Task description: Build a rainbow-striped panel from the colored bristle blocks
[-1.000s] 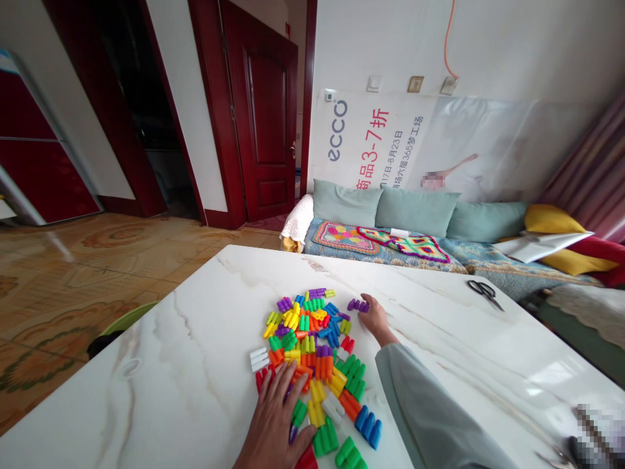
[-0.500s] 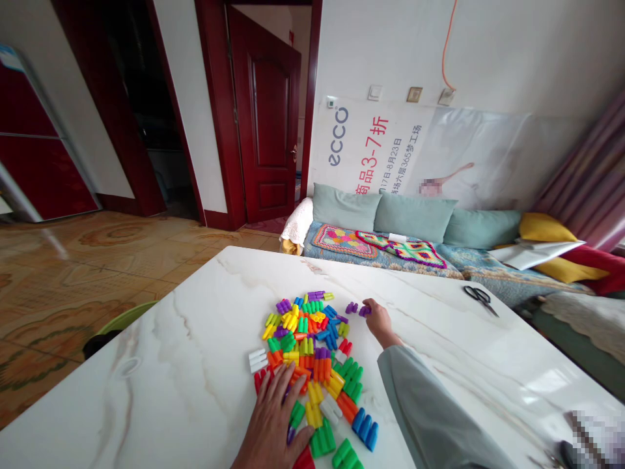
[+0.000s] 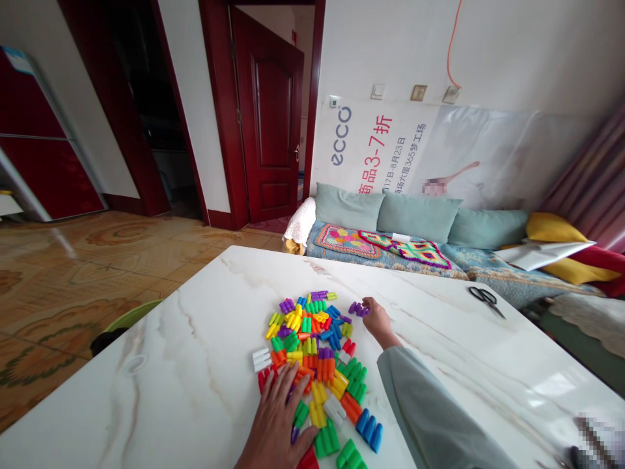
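Colourful plastic toy blocks (image 3: 325, 365), shaped like joined bullet-tipped tubes, lie in a loose heap on the white marble-patterned table (image 3: 195, 326). My left hand (image 3: 278, 417) rests palm down with fingers spread on the heap's near left side, covering some red and orange pieces. At the far right of the heap, my right hand (image 3: 377, 320) has its fingertips closed on a purple block (image 3: 365, 311). That piece sits right beside another purple block (image 3: 355, 307); whether the two are joined I cannot tell. White blocks (image 3: 262, 359) lie left of the heap.
Black-handled scissors (image 3: 484, 298) lie near the table's far right edge. A sofa (image 3: 415, 254) with cushions stands beyond the table. Beside the left table edge is a green-rimmed bin (image 3: 131, 316). Dark items, partly blurred, lie at the near right corner.
My right hand has brought its purple block leftward against the other purple one, closing the small gap. My left hand stays on the heap. The view has shifted slightly.
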The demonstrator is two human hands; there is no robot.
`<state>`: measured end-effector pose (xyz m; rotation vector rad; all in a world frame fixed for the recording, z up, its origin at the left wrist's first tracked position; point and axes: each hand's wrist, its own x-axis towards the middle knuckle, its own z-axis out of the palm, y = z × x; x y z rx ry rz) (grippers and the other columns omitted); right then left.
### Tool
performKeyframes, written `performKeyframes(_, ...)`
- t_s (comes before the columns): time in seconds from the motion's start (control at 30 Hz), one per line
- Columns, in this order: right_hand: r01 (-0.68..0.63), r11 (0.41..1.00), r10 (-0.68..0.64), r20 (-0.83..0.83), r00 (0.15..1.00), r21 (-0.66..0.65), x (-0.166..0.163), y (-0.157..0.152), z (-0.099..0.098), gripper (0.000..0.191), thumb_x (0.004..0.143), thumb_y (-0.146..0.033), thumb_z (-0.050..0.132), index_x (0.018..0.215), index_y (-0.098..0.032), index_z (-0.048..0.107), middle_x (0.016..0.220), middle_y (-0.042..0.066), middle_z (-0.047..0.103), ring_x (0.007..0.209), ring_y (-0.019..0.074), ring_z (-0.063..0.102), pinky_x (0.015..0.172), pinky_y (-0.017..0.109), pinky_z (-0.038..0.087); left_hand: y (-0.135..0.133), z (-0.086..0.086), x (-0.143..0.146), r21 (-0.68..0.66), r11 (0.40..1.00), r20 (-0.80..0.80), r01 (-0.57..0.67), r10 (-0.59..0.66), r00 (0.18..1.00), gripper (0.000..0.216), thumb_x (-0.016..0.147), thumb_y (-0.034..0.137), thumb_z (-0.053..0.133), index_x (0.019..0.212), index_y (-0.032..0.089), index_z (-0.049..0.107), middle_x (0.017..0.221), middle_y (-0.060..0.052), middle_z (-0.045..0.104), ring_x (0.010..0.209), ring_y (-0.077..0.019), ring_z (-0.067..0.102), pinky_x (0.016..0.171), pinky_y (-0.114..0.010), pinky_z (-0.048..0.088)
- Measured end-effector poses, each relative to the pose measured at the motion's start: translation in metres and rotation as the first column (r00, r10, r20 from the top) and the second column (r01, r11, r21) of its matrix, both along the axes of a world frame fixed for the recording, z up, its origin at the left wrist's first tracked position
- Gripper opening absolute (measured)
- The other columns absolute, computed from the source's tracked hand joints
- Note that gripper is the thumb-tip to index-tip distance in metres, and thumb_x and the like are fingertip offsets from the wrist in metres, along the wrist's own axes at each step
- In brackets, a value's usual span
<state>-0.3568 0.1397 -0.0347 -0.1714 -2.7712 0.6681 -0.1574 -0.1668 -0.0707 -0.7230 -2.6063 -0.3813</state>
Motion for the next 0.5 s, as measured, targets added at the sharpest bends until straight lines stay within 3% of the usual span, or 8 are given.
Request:
performKeyframes(0.13,-0.014,0.999,0.015,-0.027,1.0,0.052,-0.008,-0.019,0.017,0.047,0.076,-0.006,0.042,0.118,-0.018,0.058,0.119,0.008,0.064,0.109,0.0195,0.058,0.086,0.029,0.044,0.001,0.002,0.001,0.01,1.0,-0.004,0.007,-0.007,1.0,0.07,0.087,0.05,0.054,0.148,0.025,0.03,0.153,-0.008,0.033,0.137,-0.0321,0.036,0.106,-0.049,0.039)
performKeyframes(0.37,-0.333,0.925,0.315,0.121,0.941,0.183,-0.049,-0.087,0.033,0.052,0.08,-0.009,0.049,0.128,-0.027,0.057,0.134,0.002,0.057,0.122,0.019,0.048,0.098,0.029,0.037,0.0,-0.003,-0.004,0.019,0.999,-0.034,0.038,-0.038,0.999,0.078,0.083,0.051,0.059,0.149,0.023,0.028,0.152,-0.011,0.035,0.136,-0.0345,0.036,0.103,-0.05,0.039)
performKeyframes(0.5,-0.39,0.891,0.333,0.251,0.909,0.232,-0.065,-0.116,0.032,0.054,0.081,-0.02,0.056,0.134,-0.03,0.052,0.134,0.006,0.056,0.122,0.025,0.046,0.097,0.038,0.036,-0.002,-0.012,-0.009,-0.021,0.999,-0.016,0.044,-0.045,0.999,0.085,0.08,0.054,0.061,0.15,0.023,0.025,0.153,-0.012,0.032,0.136,-0.0364,0.035,0.104,-0.052,0.037)
